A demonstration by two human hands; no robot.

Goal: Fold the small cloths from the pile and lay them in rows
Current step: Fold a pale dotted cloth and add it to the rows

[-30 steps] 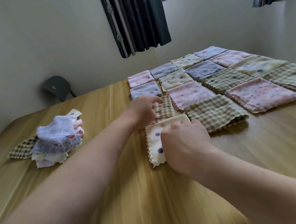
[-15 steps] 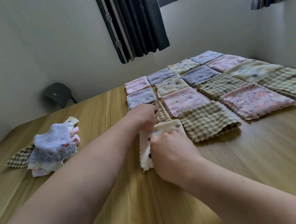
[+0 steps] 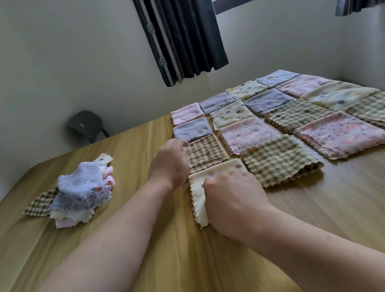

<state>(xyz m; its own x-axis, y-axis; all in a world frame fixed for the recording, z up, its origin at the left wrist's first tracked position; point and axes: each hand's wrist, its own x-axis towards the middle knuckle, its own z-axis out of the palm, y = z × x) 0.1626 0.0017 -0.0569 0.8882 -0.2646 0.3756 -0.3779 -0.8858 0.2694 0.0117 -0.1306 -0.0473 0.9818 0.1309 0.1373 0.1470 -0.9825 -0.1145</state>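
- Near the middle of the frame, my right hand (image 3: 234, 199) lies on top of the folded cream cloth (image 3: 199, 189). The fingers are curled down on it and hold it against the table (image 3: 342, 212).
- My left hand (image 3: 168, 165) is at the far left corner of this cloth, just beside a small checked cloth (image 3: 205, 151). The back of the hand hides its fingers, so I cannot tell if they grip anything or only touch.
- The cream cloth is at the near end of the left column. Its far edge touches the small checked cloth, and on its right is a bigger checked cloth (image 3: 279, 159).
- The other folded cloths (image 3: 248, 133) lie flat in rows toward the upper right of the frame, edge to edge.
- The pile (image 3: 80, 192) of loose cloths is at the left of the frame, well apart from both hands, with a lilac dotted one on top.
- Behind the table, a dark chair (image 3: 86, 125) stands by the wall at the upper left.
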